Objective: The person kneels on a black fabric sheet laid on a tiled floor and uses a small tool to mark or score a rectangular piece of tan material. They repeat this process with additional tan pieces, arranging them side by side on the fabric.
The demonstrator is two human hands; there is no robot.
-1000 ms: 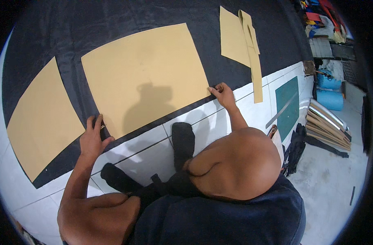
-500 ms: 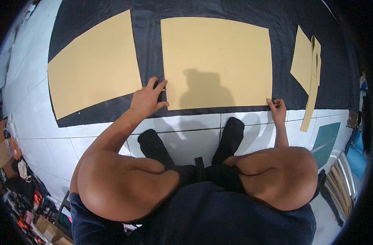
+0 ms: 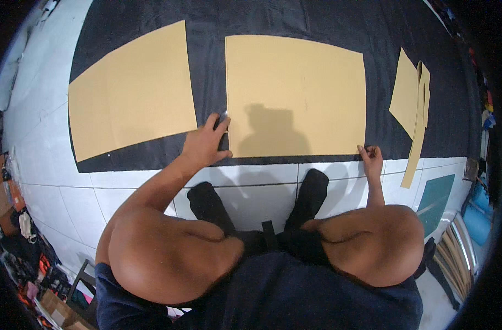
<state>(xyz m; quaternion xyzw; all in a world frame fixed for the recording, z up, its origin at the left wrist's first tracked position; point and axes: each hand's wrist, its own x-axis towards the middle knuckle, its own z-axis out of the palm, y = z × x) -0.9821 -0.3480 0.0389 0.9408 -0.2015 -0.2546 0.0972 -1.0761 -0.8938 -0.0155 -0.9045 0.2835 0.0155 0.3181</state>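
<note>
Okay, from my remote seat: the big tan panel point(image 3: 295, 99) lies flat mid-scene on the black cloth point(image 3: 207, 33), its near edge just inside the cloth's near edge, probably to line the two up. I have the left hand point(image 3: 204, 146) at its left edge by the near corner, thumb and fingers spread apart, likely steadying that side; whether anything small sits under those fingertips I can't tell. Right hand point(image 3: 373, 157) is at the near right corner, thumb on it, other fingers curled; can't tell if it's actually pinched. Left forearm slants in around the outside of the knee; the right one comes up straighter beyond the other knee. Slanted tan panel point(image 3: 132, 96) lies left, smaller tan pieces point(image 3: 403, 93) right, set apart, seemingly to leave this one room.
</note>
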